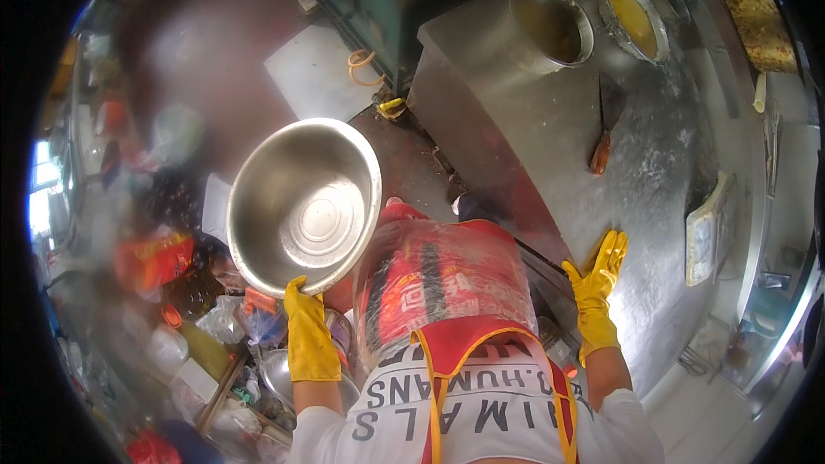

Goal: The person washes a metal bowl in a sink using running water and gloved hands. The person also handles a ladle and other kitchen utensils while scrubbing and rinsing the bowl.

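Note:
In a yellow rubber glove, my left hand (310, 332) grips the near rim of a large metal basin (303, 206). The basin is tilted so its bare inside shows. My right hand (596, 290), gloved the same way, is spread at the near edge of a steel worktable (528, 116) and holds nothing. Ahead of it on the table lies a flat blade tool with a wooden handle (601, 153). Farther off are a metal pot (552, 26) with brownish contents and a metal bowl (635, 18) with yellow contents.
Bags, bottles and a metal bowl (280, 374) crowd the left side. A whitish rectangular container or block (702, 235) is on the table's right. A white board (322, 71) lies beyond the basin. Whisk-like wires (693, 359) show at the lower right.

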Demonstrator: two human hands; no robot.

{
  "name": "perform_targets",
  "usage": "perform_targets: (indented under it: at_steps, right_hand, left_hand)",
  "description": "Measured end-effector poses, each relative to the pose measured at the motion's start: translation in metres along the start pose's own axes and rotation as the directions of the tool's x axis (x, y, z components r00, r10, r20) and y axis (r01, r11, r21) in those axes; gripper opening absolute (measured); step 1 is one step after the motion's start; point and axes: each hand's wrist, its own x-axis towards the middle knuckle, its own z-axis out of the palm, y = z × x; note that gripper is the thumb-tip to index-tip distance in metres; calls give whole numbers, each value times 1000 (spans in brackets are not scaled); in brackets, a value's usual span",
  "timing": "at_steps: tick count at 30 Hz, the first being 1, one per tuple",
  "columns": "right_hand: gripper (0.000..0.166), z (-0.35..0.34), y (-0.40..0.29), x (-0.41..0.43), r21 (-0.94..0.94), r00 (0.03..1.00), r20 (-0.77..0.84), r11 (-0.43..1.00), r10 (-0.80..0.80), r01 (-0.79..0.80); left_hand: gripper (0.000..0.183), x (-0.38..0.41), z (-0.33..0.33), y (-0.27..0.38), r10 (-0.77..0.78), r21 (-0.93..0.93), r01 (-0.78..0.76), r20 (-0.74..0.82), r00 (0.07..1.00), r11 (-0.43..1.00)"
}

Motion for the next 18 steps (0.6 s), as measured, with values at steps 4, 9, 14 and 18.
perform_targets:
  at_steps: [4, 9, 14, 18]
  right_hand:
    - [130, -4, -4, 0, -20, 999, 32, 1000, 6, -5]
    - [134, -7, -7, 1, -56, 995, 90, 998, 38, -33]
    - [133, -6, -7, 5, -76, 971, 177, 986, 159, -147]
    - [132, -7, -5, -1, -78, 984, 148, 993, 104, -93]
  left_hand:
    - [47, 17, -14, -7, 8, 6, -8, 11, 1000, 1000]
    - [43, 34, -31, -23, -20, 9, 20, 32, 999, 1000]
    - [50, 37, -33, -21, -58, -98, 63, 58, 997, 993]
    - [47, 28, -26, -8, -83, -119, 92, 78, 993, 989]
